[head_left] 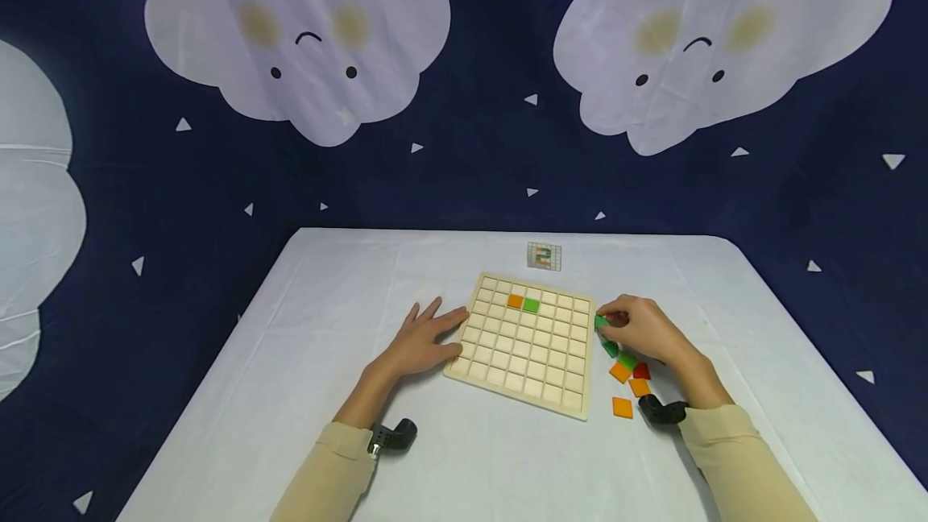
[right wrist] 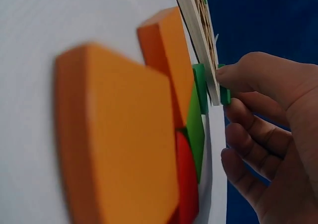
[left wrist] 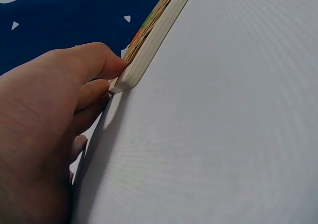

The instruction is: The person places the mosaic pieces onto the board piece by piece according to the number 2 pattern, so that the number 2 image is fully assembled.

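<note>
A pale wooden grid board (head_left: 518,362) lies on the white table, with an orange tile (head_left: 515,301) and a light green tile (head_left: 532,305) side by side in its upper rows. My left hand (head_left: 423,342) rests at the board's left edge with fingers spread, thumb and fingertips touching the rim. Just off the right edge, my right hand (head_left: 648,329) pinches a dark green piece (head_left: 601,321) between thumb and fingers. The right wrist view shows this green piece (right wrist: 225,95) partly hidden behind the board's edge and the thumb.
Below the right hand lie another dark green piece (head_left: 611,349), a light green tile (head_left: 627,361), a red piece (head_left: 641,370) and several orange tiles (head_left: 622,408). A small card with a coloured grid pattern (head_left: 544,256) lies beyond the board. A dark cloud-print cloth (head_left: 493,167) hangs behind.
</note>
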`<state>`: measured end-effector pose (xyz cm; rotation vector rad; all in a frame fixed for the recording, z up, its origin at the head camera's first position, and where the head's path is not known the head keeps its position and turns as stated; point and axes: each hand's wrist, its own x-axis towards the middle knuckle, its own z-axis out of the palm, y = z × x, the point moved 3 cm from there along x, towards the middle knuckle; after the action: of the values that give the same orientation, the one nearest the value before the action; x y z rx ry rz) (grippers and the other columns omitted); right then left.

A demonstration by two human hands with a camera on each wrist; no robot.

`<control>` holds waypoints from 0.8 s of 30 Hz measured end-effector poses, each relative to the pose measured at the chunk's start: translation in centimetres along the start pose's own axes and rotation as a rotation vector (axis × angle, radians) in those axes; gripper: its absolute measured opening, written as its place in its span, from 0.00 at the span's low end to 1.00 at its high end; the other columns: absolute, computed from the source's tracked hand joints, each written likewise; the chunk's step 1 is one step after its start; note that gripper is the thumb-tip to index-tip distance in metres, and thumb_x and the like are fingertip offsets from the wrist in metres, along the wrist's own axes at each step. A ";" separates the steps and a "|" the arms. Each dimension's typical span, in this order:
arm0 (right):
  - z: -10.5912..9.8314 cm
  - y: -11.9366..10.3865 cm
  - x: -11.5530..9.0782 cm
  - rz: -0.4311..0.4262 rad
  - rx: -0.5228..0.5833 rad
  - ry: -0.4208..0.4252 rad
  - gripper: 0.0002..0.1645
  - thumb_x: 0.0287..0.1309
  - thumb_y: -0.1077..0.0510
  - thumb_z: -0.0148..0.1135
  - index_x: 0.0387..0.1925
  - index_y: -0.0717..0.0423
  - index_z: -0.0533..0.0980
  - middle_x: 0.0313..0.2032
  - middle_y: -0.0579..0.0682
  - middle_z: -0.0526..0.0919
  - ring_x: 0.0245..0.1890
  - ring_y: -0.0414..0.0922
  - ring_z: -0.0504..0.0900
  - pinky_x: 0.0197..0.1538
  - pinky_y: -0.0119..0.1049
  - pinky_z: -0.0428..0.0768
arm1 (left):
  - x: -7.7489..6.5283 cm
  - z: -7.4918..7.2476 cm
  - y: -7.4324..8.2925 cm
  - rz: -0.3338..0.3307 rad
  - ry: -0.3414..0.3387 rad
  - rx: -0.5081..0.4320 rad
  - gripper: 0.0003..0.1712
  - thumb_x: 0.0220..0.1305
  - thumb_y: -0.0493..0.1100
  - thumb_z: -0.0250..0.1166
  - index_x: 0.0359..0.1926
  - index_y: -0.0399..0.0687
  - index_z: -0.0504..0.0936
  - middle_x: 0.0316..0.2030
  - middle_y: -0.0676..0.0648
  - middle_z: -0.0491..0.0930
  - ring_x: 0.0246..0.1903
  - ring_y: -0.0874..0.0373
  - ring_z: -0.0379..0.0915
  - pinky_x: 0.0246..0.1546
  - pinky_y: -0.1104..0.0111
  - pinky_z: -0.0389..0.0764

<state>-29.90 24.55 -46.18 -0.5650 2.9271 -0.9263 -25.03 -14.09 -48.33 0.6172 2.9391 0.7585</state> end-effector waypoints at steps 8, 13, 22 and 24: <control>0.3 -0.4 1.0 -0.026 0.022 0.014 0.17 0.52 0.55 0.71 0.44 0.57 0.83 0.32 0.45 0.80 0.31 0.45 0.75 0.36 0.40 0.76 | 0.1 0.1 -0.1 -0.002 0.010 0.002 0.36 0.62 0.59 0.59 0.70 0.63 0.65 0.68 0.62 0.61 0.73 0.53 0.38 0.69 0.54 0.30; 0.7 -0.9 1.8 -0.054 0.043 -0.002 0.17 0.53 0.54 0.70 0.45 0.56 0.83 0.33 0.45 0.80 0.32 0.44 0.76 0.36 0.40 0.77 | 0.1 0.0 -0.1 -0.001 0.010 -0.001 0.36 0.62 0.59 0.59 0.70 0.62 0.65 0.68 0.62 0.61 0.73 0.53 0.38 0.69 0.54 0.29; 1.5 -2.3 2.8 -0.065 0.088 -0.032 0.19 0.53 0.55 0.70 0.46 0.58 0.82 0.35 0.46 0.80 0.33 0.44 0.76 0.37 0.40 0.77 | 0.1 0.1 -0.1 0.000 0.003 0.001 0.36 0.62 0.59 0.59 0.70 0.62 0.64 0.68 0.62 0.61 0.73 0.54 0.37 0.69 0.54 0.29; 1.7 -2.5 3.0 -0.055 0.097 -0.038 0.19 0.52 0.55 0.70 0.46 0.59 0.82 0.35 0.46 0.80 0.33 0.44 0.76 0.36 0.40 0.77 | 0.0 0.1 0.0 0.001 -0.001 0.006 0.36 0.62 0.59 0.58 0.70 0.63 0.64 0.68 0.62 0.61 0.73 0.54 0.37 0.69 0.54 0.30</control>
<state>-31.63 20.69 -45.93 -0.6533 2.8279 -1.0451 -25.06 -14.07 -48.44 0.6192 2.9412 0.7499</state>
